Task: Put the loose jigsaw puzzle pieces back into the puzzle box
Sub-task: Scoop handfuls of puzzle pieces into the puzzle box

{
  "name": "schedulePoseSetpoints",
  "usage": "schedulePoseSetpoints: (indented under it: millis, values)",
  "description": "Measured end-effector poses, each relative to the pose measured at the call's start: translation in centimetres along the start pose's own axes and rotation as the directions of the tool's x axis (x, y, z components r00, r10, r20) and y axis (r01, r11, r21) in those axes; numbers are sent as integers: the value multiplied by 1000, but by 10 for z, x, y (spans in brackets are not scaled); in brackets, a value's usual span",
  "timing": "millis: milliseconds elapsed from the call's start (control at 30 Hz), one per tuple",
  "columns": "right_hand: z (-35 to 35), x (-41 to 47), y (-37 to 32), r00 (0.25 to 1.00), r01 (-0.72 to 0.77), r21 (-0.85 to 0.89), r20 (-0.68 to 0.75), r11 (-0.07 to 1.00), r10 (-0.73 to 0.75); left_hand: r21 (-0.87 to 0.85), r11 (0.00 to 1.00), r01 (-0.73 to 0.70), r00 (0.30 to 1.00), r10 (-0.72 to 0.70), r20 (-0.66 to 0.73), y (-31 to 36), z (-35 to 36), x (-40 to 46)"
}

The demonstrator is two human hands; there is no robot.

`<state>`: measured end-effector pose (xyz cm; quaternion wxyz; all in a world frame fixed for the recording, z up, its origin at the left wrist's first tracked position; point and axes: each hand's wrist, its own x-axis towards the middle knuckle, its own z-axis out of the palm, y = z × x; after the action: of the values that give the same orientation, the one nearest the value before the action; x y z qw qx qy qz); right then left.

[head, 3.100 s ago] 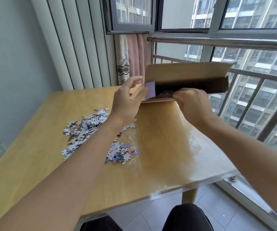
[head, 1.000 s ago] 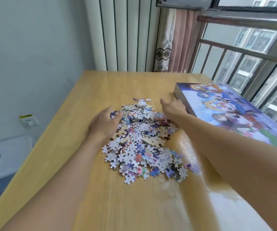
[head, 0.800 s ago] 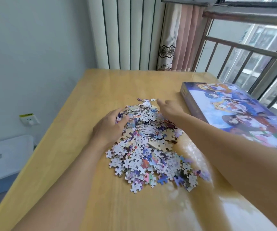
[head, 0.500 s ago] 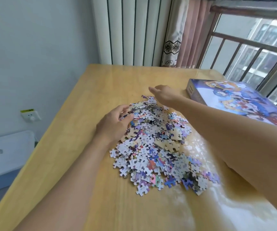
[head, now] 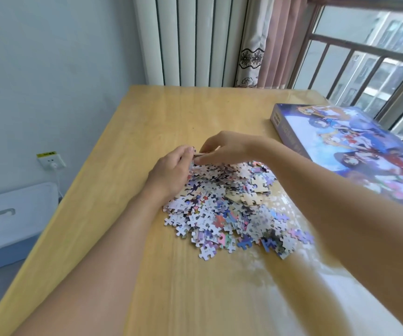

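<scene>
Both arms reach forward, left hand [head: 171,170] and right hand [head: 222,147] cupped, fingertips meeting

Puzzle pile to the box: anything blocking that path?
No object lies between the puzzle pieces and the puzzle box; only bare table. The right forearm crosses that gap. The box lies flat, picture side up, with no opening showing. Both the left hand and right hand are at the pile's far edge.

On the tabletop [head: 147,275] the puzzle pieces [head: 229,212] lie heaped in the middle, the puzzle box [head: 355,151] to their right, both hands at the heap's far edge.
</scene>
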<state>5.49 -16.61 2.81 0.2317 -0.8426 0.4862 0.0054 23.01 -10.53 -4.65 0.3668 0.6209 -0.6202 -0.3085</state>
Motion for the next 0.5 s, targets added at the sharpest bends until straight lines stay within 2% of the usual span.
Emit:
schedulePoseSetpoints:
  millis: [167, 300, 500]
  values:
    - [9, -43, 3, 995, 1, 56, -101, 998, 5, -85, 993, -78, 992, 86, 88, 8, 11, -17]
    - [26, -74, 13, 998, 20, 117, -56, 993, -14, -149, 987, -63, 994, 76, 82, 18, 12, -20]
    - [42, -85, 22, 981, 90, 104, -182, 990, -70, -28, 998, -56, 998, 56, -1, 17, 2, -18]
